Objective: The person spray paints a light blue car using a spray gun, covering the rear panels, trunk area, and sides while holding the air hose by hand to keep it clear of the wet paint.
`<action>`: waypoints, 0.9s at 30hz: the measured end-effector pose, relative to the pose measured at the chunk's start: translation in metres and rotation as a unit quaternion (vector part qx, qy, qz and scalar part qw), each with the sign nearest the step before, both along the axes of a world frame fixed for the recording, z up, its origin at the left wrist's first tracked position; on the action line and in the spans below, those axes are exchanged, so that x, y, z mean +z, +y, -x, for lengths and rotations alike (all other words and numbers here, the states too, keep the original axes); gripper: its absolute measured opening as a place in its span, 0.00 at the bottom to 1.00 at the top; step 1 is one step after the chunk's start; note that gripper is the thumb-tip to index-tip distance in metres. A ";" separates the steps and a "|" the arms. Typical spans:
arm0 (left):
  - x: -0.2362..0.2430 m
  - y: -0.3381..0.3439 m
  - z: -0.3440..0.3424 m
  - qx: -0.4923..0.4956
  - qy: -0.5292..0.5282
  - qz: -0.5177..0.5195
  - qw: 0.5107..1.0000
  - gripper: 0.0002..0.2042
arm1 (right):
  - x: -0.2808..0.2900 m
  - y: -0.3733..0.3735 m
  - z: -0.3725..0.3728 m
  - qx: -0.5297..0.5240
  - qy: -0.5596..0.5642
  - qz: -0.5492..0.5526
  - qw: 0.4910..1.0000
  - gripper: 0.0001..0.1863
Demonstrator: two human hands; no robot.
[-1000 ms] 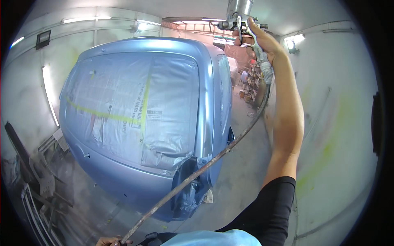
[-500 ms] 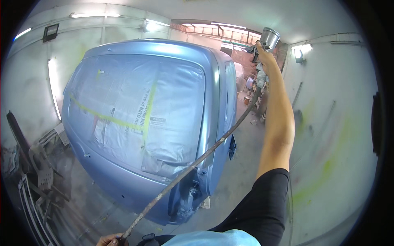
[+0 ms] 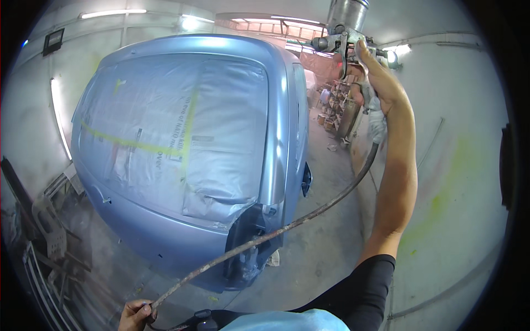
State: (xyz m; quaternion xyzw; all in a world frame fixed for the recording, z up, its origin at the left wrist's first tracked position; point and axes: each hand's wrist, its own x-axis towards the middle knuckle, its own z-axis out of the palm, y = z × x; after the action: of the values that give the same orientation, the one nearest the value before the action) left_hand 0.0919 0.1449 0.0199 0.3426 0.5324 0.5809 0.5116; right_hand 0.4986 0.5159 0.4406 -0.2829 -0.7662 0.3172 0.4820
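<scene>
My right hand (image 3: pixel 381 77) is raised at the upper right, wrapped round the handle of a metal spray gun (image 3: pixel 349 47) with a silver cup on top. Its nozzle points left, toward the car. From the handle, whose lower end is wrapped in pale material, a dark air hose (image 3: pixel 309 216) sags across to the lower left. There my left hand (image 3: pixel 136 315) pinches the hose. Behind the hose stands a light blue car body (image 3: pixel 165 47), its rear window covered with masking paper (image 3: pixel 226 127) and yellow tape (image 3: pixel 124 143).
At the left a pale plastic chair (image 3: pixel 52 226) stands beside metal frames (image 3: pixel 47 287). Shelves with cans (image 3: pixel 334 105) line the far right. A mirror (image 3: pixel 306 179) juts from the car's right side. The right wall (image 3: pixel 464 165) carries yellow-green overspray.
My right hand has brought the spray gun nearer, up and slightly right. My left hand has risen a little and moved left, still on the hose. The car sits slightly higher and further left in view.
</scene>
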 end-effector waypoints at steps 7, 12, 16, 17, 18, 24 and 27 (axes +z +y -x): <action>-0.001 -0.016 0.032 0.041 -0.049 0.008 0.998 0.17 | 0.040 0.029 0.047 -0.078 0.026 0.018 0.996 0.30; -0.011 -0.036 0.102 0.044 -0.080 -0.012 0.996 0.17 | 0.079 0.008 0.130 -0.074 0.046 0.014 0.996 0.31; -0.004 -0.058 0.178 0.039 -0.090 -0.014 0.995 0.17 | 0.115 0.011 0.193 -0.060 -0.040 0.048 0.996 0.33; -0.004 -0.065 0.200 0.033 -0.090 -0.010 0.995 0.17 | 0.116 0.010 0.216 -0.070 -0.021 0.057 0.996 0.33; 0.000 -0.070 0.221 0.034 -0.092 -0.018 0.995 0.17 | 0.123 0.008 0.238 -0.087 0.012 0.065 0.994 0.33; 0.036 -0.080 0.326 -0.035 -0.098 -0.025 0.994 0.17 | 0.171 -0.008 0.328 -0.110 0.078 0.119 0.984 0.34; 0.030 -0.075 0.363 -0.077 -0.113 -0.037 0.990 0.17 | 0.183 -0.003 0.368 -0.152 0.069 0.093 0.982 0.32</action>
State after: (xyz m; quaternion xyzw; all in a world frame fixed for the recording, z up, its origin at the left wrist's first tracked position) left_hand -0.2707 0.0703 0.0496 0.3332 0.4217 0.5943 0.5983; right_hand 0.1308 0.5133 0.6238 -0.4174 -0.6464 0.3289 0.5476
